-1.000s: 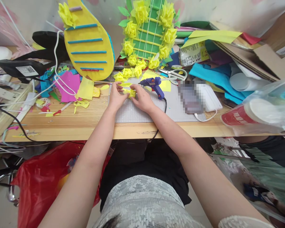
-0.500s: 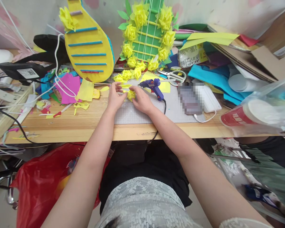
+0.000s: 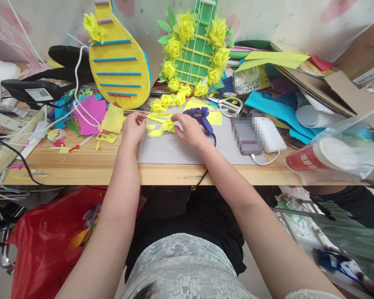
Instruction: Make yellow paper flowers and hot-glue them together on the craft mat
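Head view: held yellow flower (image 3: 168, 125) at fingertips of right hand (image 3: 189, 131), left of glue gun (image 3: 202, 114); couldn't tell grip of left hand (image 3: 132, 128), farther left.

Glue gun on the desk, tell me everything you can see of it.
The glue gun is blue-purple, plastic-looking, and seems to lie on its side over the grey mat, nozzle end toward the picture's left. A pale stick juts from its back, above part of the yellow sheet. A black cord leaves the handle. The right hand partly hides it; I cannot tell if they touch.
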The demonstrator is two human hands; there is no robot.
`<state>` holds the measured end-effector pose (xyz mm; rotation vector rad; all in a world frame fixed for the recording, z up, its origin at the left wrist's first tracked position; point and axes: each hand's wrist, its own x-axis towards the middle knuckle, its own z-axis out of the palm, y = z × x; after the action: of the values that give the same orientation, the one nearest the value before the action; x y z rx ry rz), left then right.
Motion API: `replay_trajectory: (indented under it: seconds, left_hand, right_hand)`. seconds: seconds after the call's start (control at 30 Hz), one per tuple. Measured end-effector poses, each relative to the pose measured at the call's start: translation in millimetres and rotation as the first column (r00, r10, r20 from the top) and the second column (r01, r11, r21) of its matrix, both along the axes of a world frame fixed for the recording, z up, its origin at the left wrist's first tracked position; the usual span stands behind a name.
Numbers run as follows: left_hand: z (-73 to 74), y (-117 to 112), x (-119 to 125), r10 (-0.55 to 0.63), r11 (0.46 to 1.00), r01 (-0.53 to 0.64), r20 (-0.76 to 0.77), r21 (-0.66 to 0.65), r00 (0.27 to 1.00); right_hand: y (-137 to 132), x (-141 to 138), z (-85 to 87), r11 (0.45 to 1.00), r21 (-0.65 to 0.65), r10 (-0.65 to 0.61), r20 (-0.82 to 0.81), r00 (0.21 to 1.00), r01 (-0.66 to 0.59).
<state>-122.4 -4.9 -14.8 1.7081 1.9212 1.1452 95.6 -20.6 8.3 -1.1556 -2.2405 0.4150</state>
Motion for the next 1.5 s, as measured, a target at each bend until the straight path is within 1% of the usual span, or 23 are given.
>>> replay_trajectory:
  seconds: [0.07,0.13,0.17,0.2,0.23,0.27,0.3,0.33,0.37,0.43,0.47,0.5,0.53,0.6,0.67,0.77,0.87,0.97,1.03,1.13,1.33,1.4,1.5]
  left_hand:
    - [0.7,0.1,-5.2,0.041,0.999,-0.042,-0.05,-0.032,0.998]
    - [0.8,0.9,-8.0,0.05,0.996,-0.058,-0.106,-0.071,0.993]
    - [0.6,1.4,-8.5,0.041,0.995,-0.054,-0.132,-0.089,0.99]
    - [0.2,2.0,-8.4,0.027,0.993,-0.043,-0.152,-0.109,0.988]
    - [-0.5,2.6,-8.0,0.011,0.991,-0.033,-0.166,-0.128,0.986]
    - [-1.3,3.3,-7.4,-0.003,0.989,-0.023,-0.173,-0.147,0.985]
    - [-2.4,3.9,-6.9,-0.015,0.987,-0.013,-0.172,-0.163,0.985]
    - [-3.8,4.6,-6.6,-0.022,0.984,-0.007,-0.164,-0.176,0.986]
    - [-5.4,5.4,-6.5,-0.026,0.983,-0.002,-0.147,-0.186,0.989]
    - [-9.0,6.8,-7.3,-0.016,0.982,-0.002,-0.096,-0.189,0.995]
    - [-10.9,7.5,-7.9,-0.004,0.984,-0.007,-0.063,-0.18,0.998]
    - [-12.7,8.2,-8.7,0.008,0.986,-0.013,-0.028,-0.165,1.0]
    - [-14.4,8.7,-9.5,0.014,0.989,-0.013,0.004,-0.147,1.0]
    - [-17.1,9.6,-10.7,-0.005,0.992,0.009,0.031,-0.126,0.999]
    - [-18.6,10.1,-10.8,-0.047,0.99,0.047,-0.002,-0.13,0.999]
    - [-18.7,10.3,-9.0,-0.05,0.989,0.044,-0.045,-0.139,0.998]
    - [-16.8,10.3,-6.2,-0.002,0.992,0.01,0.066,-0.124,0.998]
    - [-14.5,10.4,-4.1,0.011,0.995,0.01,0.209,-0.1,0.978]
    - [-13.6,10.6,-3.2,-0.004,0.997,0.025,0.268,-0.077,0.964]
    - [-14.0,10.7,-3.0,-0.007,0.998,0.026,0.285,-0.065,0.959]
    - [-17.5,11.2,-5.7,0.019,0.993,0.008,0.226,-0.117,0.974]
    - [-17.3,11.0,-6.5,0.018,0.993,0.006,0.197,-0.117,0.98]
    - [-14.6,9.9,-7.0,0.018,0.995,-0.004,0.135,-0.101,0.991]
  right_hand:
    - [-6.5,12.4,19.3,0.989,-0.143,0.04,-0.002,0.999,-0.04]
    - [-12.0,30.3,37.8,0.948,-0.309,0.092,0.041,0.995,-0.075]
    - [-14.0,41.0,45.4,0.912,-0.401,0.128,0.081,0.988,-0.086]
    - [-15.3,52.3,51.4,0.855,-0.509,0.176,0.107,0.979,-0.098]
    - [-15.9,63.9,55.6,0.783,-0.617,0.203,0.126,0.971,-0.084]
    - [-15.5,75.2,58.0,0.722,-0.691,0.186,0.148,0.971,-0.033]
    - [-14.3,85.7,58.5,0.696,-0.717,0.138,0.179,0.974,0.034]
    - [-12.1,94.9,57.5,0.694,-0.713,0.077,0.216,0.973,0.103]
    - [-9.1,102.3,54.9,0.706,-0.688,0.011,0.251,0.968,0.17]
    - [-1.2,110.6,46.7,0.761,-0.569,-0.147,0.316,0.937,0.312]
    - [3.3,111.4,41.6,0.793,-0.495,-0.22,0.311,0.925,0.355]
    - [7.8,110.0,36.3,0.81,-0.447,-0.276,0.278,0.92,0.378]
    - [11.9,106.9,30.9,0.821,-0.432,-0.3,0.231,0.925,0.374]
    - [18.1,97.3,20.6,0.843,-0.433,-0.28,0.153,0.948,0.319]
    - [21.1,86.7,11.1,0.855,-0.448,-0.246,0.094,0.965,0.261]
    - [21.0,76.3,-2.2,0.846,-0.453,-0.328,-0.028,0.944,0.28]
    - [20.3,75.2,-13.2,0.833,-0.481,-0.427,-0.245,0.87,0.273]
    - [22.1,78.9,-20.2,0.827,-0.534,-0.472,-0.492,0.732,0.174]
    - [24.2,81.0,-23.2,0.83,-0.548,-0.473,-0.596,0.649,0.101]
    - [26.5,81.5,-26.6,0.823,-0.564,-0.486,-0.635,0.601,0.069]
    - [25.4,77.3,-28.6,0.806,-0.591,-0.514,-0.675,0.53,0.029]
    - [24.5,76.2,-27.9,0.808,-0.59,-0.508,-0.682,0.526,0.015]
    - [23.7,74.9,-27.1,0.805,-0.592,-0.508,-0.664,0.549,0.03]
